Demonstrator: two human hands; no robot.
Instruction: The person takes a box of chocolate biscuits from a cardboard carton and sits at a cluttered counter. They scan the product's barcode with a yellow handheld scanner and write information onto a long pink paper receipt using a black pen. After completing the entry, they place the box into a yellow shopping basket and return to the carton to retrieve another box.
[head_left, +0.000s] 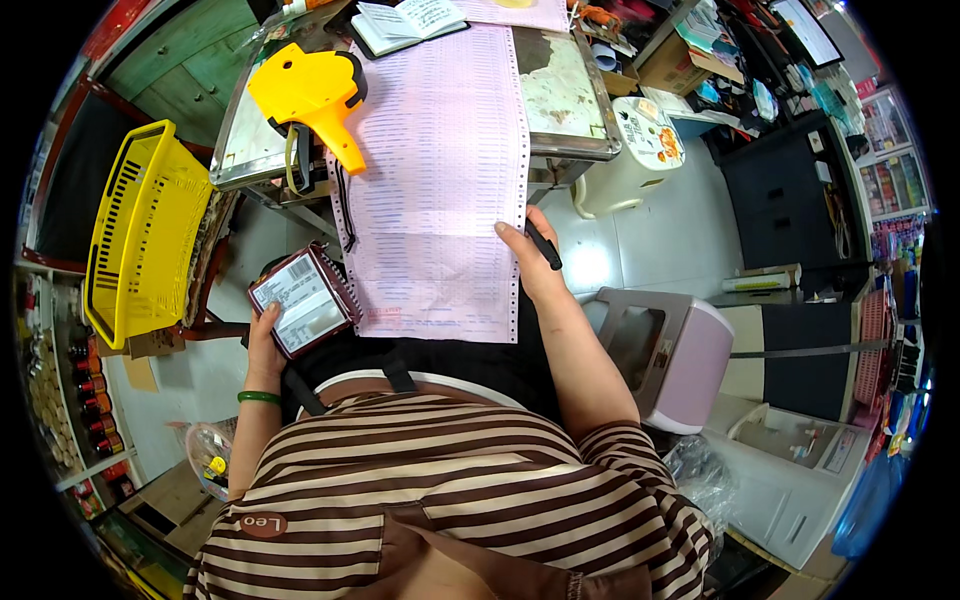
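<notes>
My left hand (266, 341) grips a dark red packet (306, 301) with a white printed label and a barcode, left of my lap. A long pink sheet of printed perforated-edge paper (435, 187) runs over the table edge and down to my lap. My right hand (534, 251) holds the sheet's right edge, thumb on top, and also has a black pen (543, 244) in its fingers. On the table's left part lies a yellow handheld price labeller (315, 94), its handle over the paper. An open notebook (409, 22) with handwriting rests at the sheet's far end.
The worn metal-edged table (570, 146) stands before me. At the left a yellow plastic basket (150, 232) sits on a chair. A cream bin (637, 157) stands right of the table, and a pink and grey plastic container (667, 356) is beside my right arm. Stocked shelves line both sides.
</notes>
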